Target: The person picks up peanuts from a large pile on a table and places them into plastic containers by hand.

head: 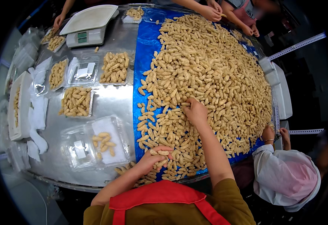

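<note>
My left hand [149,161] cups several unshelled peanuts [163,153] above the near edge of the blue plastic sheet. Farther forward, my right hand [196,112] reaches into a large heap of unshelled peanuts [209,70], its thumb and fingertips closed around one peanut [185,104]. Left of my left hand lies an open clear plastic clamshell box [116,123]. A white absorbent pad [118,153] lines one half, with several peanuts [104,142] on it. The other half, the lid [66,146], bears a white label.
Filled peanut trays [77,101] and another clamshell [83,71] stand on the metal table [57,166]. A digital scale [89,32] is at the far left, a white bin [23,112] at the left edge. Other people's hands [210,12] work across the table; a person [286,177] is at right.
</note>
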{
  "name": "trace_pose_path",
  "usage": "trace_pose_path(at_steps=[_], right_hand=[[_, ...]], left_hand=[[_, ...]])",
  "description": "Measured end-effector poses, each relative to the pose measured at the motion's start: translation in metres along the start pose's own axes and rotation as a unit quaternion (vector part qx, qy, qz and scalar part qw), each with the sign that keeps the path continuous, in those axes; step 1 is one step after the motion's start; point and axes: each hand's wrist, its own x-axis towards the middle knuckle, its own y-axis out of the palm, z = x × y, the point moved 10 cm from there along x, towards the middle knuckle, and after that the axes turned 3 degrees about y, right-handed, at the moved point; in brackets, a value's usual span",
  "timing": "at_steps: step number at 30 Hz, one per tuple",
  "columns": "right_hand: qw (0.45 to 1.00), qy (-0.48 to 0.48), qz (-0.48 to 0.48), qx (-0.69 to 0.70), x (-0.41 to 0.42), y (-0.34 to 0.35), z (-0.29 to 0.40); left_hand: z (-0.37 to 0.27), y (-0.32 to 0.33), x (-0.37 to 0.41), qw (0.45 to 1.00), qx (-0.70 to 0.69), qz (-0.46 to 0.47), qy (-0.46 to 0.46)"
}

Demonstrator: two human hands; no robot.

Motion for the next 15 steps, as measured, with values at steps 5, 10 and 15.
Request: trace_pose_path(at_steps=[5, 10, 15], right_hand=[[0.924, 0.109, 0.126, 0.344, -0.005, 0.025, -0.029], [0.753, 0.143, 0.264, 0.586, -0.045, 0.026, -0.009], [0.709, 0.070, 0.312, 0.628, -0.083, 0.016, 0.047]], left_hand=[[-0.004, 0.012, -0.006, 0.998, 0.060, 0.027, 0.002], [-0.008, 0.022, -0.012, 0.997, 0.047, 0.054, 0.021], [-0.041, 0.022, -0.056, 0.997, 0.070, -0.007, 0.041]])
